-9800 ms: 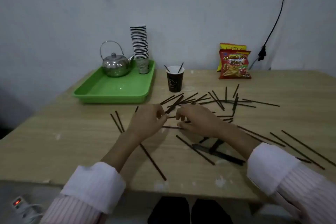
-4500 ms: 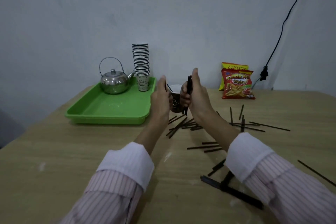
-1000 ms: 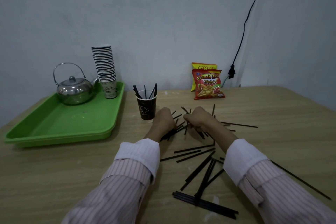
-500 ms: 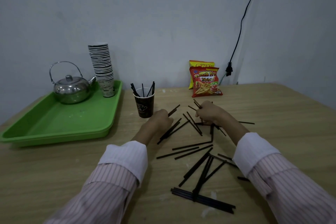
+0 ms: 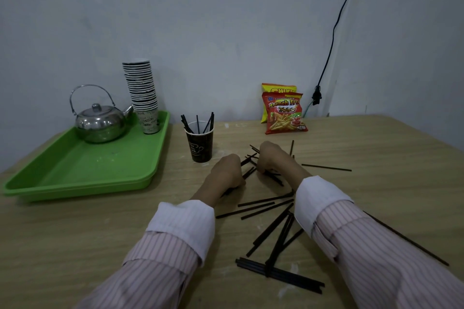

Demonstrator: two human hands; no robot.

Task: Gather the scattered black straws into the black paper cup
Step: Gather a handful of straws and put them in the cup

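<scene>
The black paper cup (image 5: 200, 144) stands upright on the wooden table (image 5: 376, 158), with several black straws sticking out of its top. Just right of it lie my left hand (image 5: 227, 170) and my right hand (image 5: 272, 157), both curled knuckles-up on a cluster of scattered black straws (image 5: 251, 158). Each hand's fingers are closed around straws from that cluster, and the fingertips are hidden. More loose straws (image 5: 266, 204) lie between my forearms, and a bundle (image 5: 278, 275) lies near the front edge.
A green tray (image 5: 82, 170) at the left holds a steel kettle (image 5: 100, 120) and a tall stack of paper cups (image 5: 141, 93). Two snack bags (image 5: 285, 113) lean on the back wall. Single straws lie at the right (image 5: 326, 167) and by my right sleeve (image 5: 406, 239).
My right hand has drawn back toward my left hand, and the two now sit close together on the straw cluster. The cup still holds the same straws.
</scene>
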